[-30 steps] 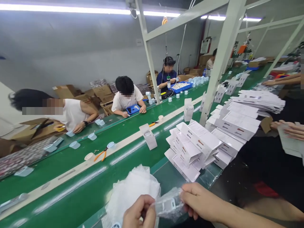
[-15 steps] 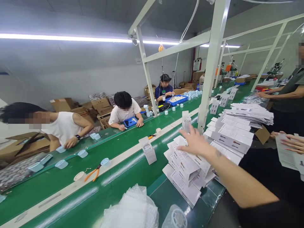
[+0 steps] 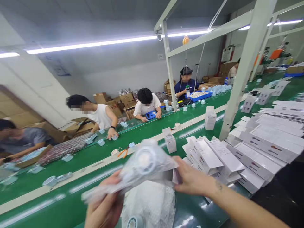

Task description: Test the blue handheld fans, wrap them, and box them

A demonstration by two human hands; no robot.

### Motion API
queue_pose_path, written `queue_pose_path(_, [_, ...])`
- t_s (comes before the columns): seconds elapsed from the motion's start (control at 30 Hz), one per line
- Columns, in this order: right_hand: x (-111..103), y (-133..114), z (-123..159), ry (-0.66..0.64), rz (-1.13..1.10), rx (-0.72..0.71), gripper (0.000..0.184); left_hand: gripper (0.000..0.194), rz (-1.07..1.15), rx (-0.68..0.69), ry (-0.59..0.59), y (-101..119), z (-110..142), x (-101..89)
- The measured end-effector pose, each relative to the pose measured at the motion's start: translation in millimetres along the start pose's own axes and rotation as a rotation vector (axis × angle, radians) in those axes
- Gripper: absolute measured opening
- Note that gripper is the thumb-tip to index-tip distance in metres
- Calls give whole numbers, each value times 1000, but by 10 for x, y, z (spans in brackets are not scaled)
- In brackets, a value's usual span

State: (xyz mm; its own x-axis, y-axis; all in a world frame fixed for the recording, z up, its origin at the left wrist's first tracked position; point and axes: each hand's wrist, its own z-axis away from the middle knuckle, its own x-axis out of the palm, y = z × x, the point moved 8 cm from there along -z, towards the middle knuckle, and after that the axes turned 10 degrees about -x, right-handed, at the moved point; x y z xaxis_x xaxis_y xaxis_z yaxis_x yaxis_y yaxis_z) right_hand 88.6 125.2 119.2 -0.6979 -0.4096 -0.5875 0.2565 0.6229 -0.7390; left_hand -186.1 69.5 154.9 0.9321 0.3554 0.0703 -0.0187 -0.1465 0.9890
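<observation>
My left hand (image 3: 104, 205) grips the near end of a clear plastic bag (image 3: 140, 167) with a round white part inside it, blurred by motion. My right hand (image 3: 190, 180) pinches the bag's far end together with a small white box (image 3: 177, 175). Both hands hold it above a heap of empty clear bags (image 3: 152, 202) on the green bench. A pile of white printed boxes (image 3: 209, 156) lies just right of my right hand.
A green conveyor belt (image 3: 71, 164) carries orange pliers (image 3: 123, 152), tape rolls, small pale cups and upright open boxes (image 3: 170, 141). Several people work along its far side. A white steel post (image 3: 239, 79) stands at right beside larger white boxes (image 3: 268, 142).
My right hand has come back from the box pile with a small white box. My left hand has lifted the bagged part off the bench. The view has swung left.
</observation>
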Motion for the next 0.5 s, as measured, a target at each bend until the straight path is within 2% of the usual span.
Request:
queue_pose_path(0.1, [743,510,74,27,-144,85,83,13,-420,239,-256,85,113,423])
queue_pose_path(0.2, [1164,947,245,23,-191,177,90,36,-875,414,-521,4,378,732])
queue_pose_path(0.27, [1280,1063,355,-1,-197,184,90,42,-1062,415,-627,-18,486,862])
queue_pose_path(0.33, [1306,1064,420,-10,-192,148,90,41,-1226,384,-710,-10,522,1050])
queue_pose_path(0.43, [1276,997,447,12,-197,66,89,34,-1535,371,-843,-56,501,1474])
queue_pose_path(0.5, [1211,999,462,74,-201,52,89,29,-1692,347,-881,-119,439,1748])
